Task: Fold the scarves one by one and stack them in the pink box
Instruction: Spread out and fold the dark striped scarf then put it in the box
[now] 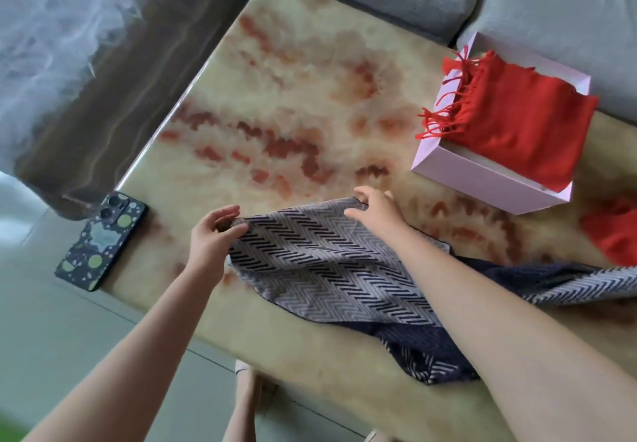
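Zigzag scarf [320,262] lies not yet folded on the desk [293,114], its far edge pinched in the grip of left hand [210,238] and right hand [377,212], one red scarf [510,121] already in the pink box [482,183].

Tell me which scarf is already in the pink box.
The red fringed scarf, lying in the pink box. The grey-and-navy zigzag scarf lies on the table, held by the left hand and right hand.
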Motion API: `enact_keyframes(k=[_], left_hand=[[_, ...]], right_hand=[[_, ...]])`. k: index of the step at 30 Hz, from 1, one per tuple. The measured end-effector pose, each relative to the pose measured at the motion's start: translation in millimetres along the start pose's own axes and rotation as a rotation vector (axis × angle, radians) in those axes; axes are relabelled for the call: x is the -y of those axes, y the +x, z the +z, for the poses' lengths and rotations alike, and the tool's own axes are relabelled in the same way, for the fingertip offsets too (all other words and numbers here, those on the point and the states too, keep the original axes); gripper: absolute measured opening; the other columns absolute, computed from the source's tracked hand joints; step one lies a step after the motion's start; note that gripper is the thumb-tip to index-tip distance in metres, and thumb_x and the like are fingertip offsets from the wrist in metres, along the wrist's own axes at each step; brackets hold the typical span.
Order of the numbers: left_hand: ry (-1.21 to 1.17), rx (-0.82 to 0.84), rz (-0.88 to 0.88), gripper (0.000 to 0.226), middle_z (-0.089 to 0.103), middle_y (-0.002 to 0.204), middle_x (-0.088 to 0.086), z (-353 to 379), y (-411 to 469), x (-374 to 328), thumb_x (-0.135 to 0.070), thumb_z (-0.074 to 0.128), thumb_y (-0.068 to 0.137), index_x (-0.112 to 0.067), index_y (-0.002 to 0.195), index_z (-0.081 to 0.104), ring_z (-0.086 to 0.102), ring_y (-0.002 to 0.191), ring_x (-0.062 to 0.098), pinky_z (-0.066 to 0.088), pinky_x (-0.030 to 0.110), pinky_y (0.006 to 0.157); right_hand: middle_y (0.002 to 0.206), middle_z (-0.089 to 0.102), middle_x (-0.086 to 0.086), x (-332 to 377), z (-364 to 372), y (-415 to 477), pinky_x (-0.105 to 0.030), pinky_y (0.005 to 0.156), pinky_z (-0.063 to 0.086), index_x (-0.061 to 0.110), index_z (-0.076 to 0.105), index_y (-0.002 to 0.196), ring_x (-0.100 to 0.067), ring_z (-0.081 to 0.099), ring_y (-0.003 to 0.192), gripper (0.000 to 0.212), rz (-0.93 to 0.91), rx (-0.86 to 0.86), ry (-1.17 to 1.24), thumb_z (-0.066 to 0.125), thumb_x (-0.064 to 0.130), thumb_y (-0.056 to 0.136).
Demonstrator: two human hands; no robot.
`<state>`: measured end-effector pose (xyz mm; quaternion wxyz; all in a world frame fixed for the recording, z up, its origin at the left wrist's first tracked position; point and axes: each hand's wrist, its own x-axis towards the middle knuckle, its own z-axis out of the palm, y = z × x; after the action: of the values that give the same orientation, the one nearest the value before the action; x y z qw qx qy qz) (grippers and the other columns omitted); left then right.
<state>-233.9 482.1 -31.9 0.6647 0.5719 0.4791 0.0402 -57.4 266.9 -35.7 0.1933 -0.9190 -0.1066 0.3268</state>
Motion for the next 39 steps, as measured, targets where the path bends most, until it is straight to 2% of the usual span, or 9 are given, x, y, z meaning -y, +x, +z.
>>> enact_keyframes(k=[4,10,13,16,24,27,33,36,39], left_hand=[[0.087,-0.029,0.08,0.048,0.06,0.104,0.0,3.3,0.3,-0.5,0.009,0.067,0.077,-0.015,0.118,0.058,0.059,0.084,0.004,0.049,0.009,0.066],[0.317,-0.082,-0.036,0.075,0.042,0.13,0.005,-8.1,6.7,15.8,-0.017,0.084,0.067,-0.013,0.13,0.044,0.05,0.113,0.018,0.045,0.034,0.099],[0.521,-0.038,-0.028,0.043,0.067,0.097,0.006,-15.9,2.9,24.3,-0.032,0.085,0.058,-0.013,0.09,0.063,0.064,0.091,0.02,0.055,0.032,0.076],[0.702,0.065,-0.042,0.022,0.061,0.06,-0.003,-21.1,-3.8,24.7,-0.027,0.08,0.069,-0.009,0.077,0.07,0.054,0.053,0.008,0.036,0.02,0.046],[0.651,-0.032,0.061,0.009,0.071,0.084,0.004,-40.2,2.0,16.2,-0.032,0.068,0.082,-0.024,0.084,0.065,0.064,0.077,0.024,0.051,0.034,0.07],[0.615,-0.075,0.12,0.016,0.069,0.084,0.006,-47.1,6.8,11.8,-0.032,0.064,0.086,-0.017,0.089,0.064,0.063,0.083,0.026,0.046,0.035,0.071],[0.476,-0.081,0.127,0.011,0.067,0.087,0.003,-66.2,11.6,5.8,-0.03,0.062,0.089,-0.02,0.091,0.058,0.064,0.081,0.021,0.051,0.038,0.068],[0.528,-0.064,0.161,0.011,0.063,0.085,0.002,-74.1,12.0,4.9,-0.029,0.057,0.093,-0.018,0.095,0.056,0.058,0.079,0.019,0.042,0.029,0.06],[0.52,-0.014,0.143,0.012,0.062,0.089,-0.002,-82.5,13.0,7.6,-0.029,0.054,0.094,-0.018,0.098,0.054,0.058,0.083,0.017,0.04,0.023,0.062]], right_hand=[[0.124,0.055,-0.005,31.8,11.7,12.9,-0.036,0.104,0.03,0.02,0.048,0.135,-0.028,0.032,0.126,0.06,-0.088,0.009,-0.142,0.065,0.047,0.084],[0.123,0.048,-0.005,69.1,32.9,20.9,-0.036,0.1,0.026,0.019,0.058,0.111,-0.027,0.031,0.121,0.037,-0.181,0.046,-0.23,0.065,0.043,0.084],[0.117,0.05,-0.003,79.5,38.1,19.9,-0.034,0.094,0.03,0.022,0.054,0.097,-0.027,0.035,0.117,0.021,-0.19,0.103,-0.297,0.066,0.035,0.086],[0.118,0.046,-0.008,81.9,41.0,17.7,-0.031,0.092,0.032,0.027,0.057,0.09,-0.029,0.037,0.117,0.011,-0.164,0.179,-0.379,0.065,0.022,0.085],[0.064,0.049,0.005,98.9,19.6,24.6,-0.029,0.065,0.033,0.02,0.043,0.06,-0.016,0.043,0.068,0.025,-0.224,0.225,-0.173,0.063,0.021,0.076],[0.059,0.046,0.008,114.7,13.8,29.2,-0.028,0.057,0.031,0.021,0.045,0.062,-0.012,0.04,0.057,0.024,-0.251,0.279,-0.113,0.064,0.017,0.076],[0.073,0.056,0.004,143.4,10.4,37.8,-0.026,0.067,0.037,0.017,0.06,0.075,-0.012,0.05,0.074,0.018,-0.189,0.36,0.09,0.075,0.027,0.076],[0.09,0.064,-0.004,154.7,16.8,45.4,-0.02,0.066,0.04,0.004,0.067,0.099,-0.01,0.056,0.08,0.037,-0.099,0.363,0.309,0.072,0.035,0.081],[0.105,0.066,-0.011,158.4,24.6,56.9,-0.022,0.075,0.046,0.001,0.062,0.114,-0.019,0.059,0.094,0.054,-0.013,0.392,0.162,0.08,0.031,0.074]])
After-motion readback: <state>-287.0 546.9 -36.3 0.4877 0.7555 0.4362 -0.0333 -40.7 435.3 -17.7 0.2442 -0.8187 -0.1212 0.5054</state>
